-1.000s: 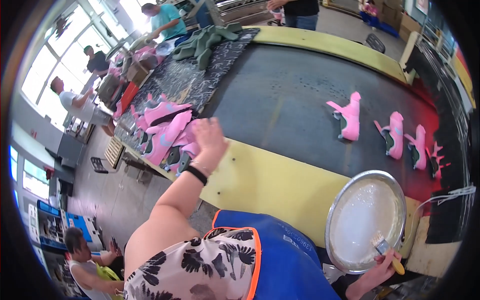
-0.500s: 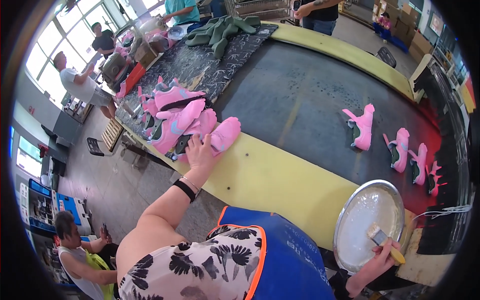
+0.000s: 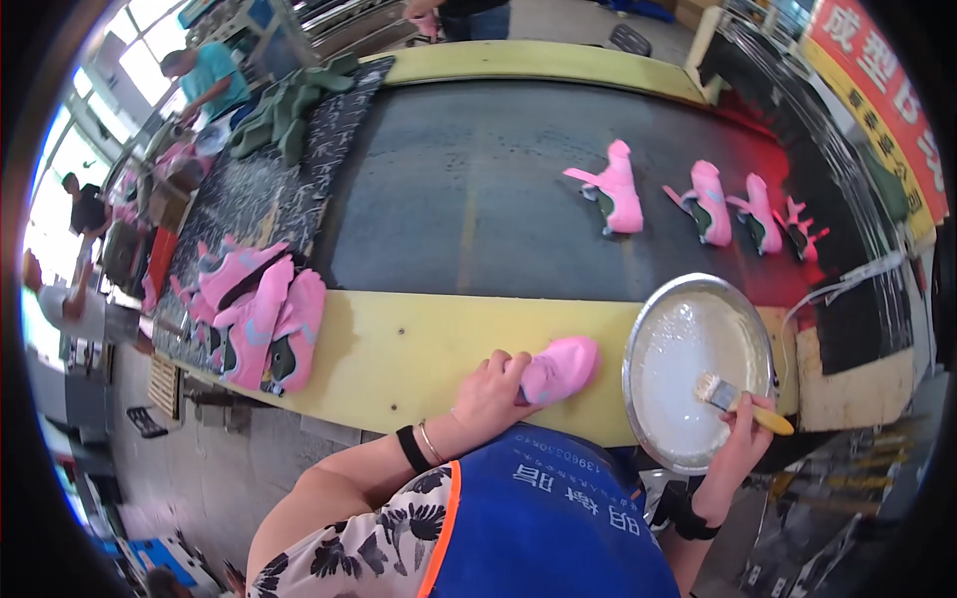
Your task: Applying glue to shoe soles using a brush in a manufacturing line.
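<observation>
A pink shoe upper (image 3: 564, 370) is in the grip of my left hand (image 3: 490, 395), its toe pointing right, over the yellow board along the near edge. My right hand (image 3: 741, 435) holds a paintbrush (image 3: 733, 399) with a yellow handle. The brush's pale bristles are over a round metal bowl (image 3: 630, 374) of milky white liquid; I cannot tell whether they touch it. The bowl stands at the right end of the board. Left of my left hand, a pile of pink shoe uppers (image 3: 254, 309) lies partly on the board and partly on a dark patterned sheet.
Several pink uppers (image 3: 618, 189) stand in a row on the grey conveyor belt (image 3: 419, 199), toward a red-lit opening at right. Green shoe lasts (image 3: 284, 115) lie heaped at the far left. A white cable (image 3: 847, 277) runs behind the bowl. Other people work at the far left.
My left hand has taken an upper from the pile and carried it right, close to the bowl. The brush stays over the bowl. The view has swung to the right.
</observation>
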`<state>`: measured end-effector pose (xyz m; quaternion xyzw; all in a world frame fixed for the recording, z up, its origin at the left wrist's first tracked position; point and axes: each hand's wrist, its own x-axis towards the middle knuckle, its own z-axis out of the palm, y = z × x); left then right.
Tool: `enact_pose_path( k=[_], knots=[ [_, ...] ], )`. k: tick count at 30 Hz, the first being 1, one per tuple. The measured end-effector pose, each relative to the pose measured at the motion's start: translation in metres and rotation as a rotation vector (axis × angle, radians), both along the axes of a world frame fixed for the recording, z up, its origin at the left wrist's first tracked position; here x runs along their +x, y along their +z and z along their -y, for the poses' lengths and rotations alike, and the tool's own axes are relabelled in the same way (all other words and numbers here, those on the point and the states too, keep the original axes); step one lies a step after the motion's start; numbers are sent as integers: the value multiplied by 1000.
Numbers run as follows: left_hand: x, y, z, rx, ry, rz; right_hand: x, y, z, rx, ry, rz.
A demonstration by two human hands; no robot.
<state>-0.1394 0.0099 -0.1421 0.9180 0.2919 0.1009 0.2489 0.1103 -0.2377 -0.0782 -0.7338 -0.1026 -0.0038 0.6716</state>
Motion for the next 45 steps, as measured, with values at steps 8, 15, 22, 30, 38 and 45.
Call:
enact_pose_path(
  k=[8, 15, 22, 30, 38, 45],
  knots=[
    [18, 2, -35, -155, 124, -151, 19, -15, 27, -215, -69, -42],
    [25, -24, -24, -284, 86, -109, 44, -43, 18, -545, -39, 185],
    [23, -24, -35, -849, 34, 294, 44, -34, 15, -779, 186, 142],
    [40, 65, 3, -1386, -202, 314, 33, -13, 33, -87, 41, 153],
    [101, 100, 23, -1446, -473, -55, 9, 36, 38, -203, 215, 597],
    [113, 110, 38, -1444, -509, -143, -3, 56, 36, -287, 521, 806]
  ],
)
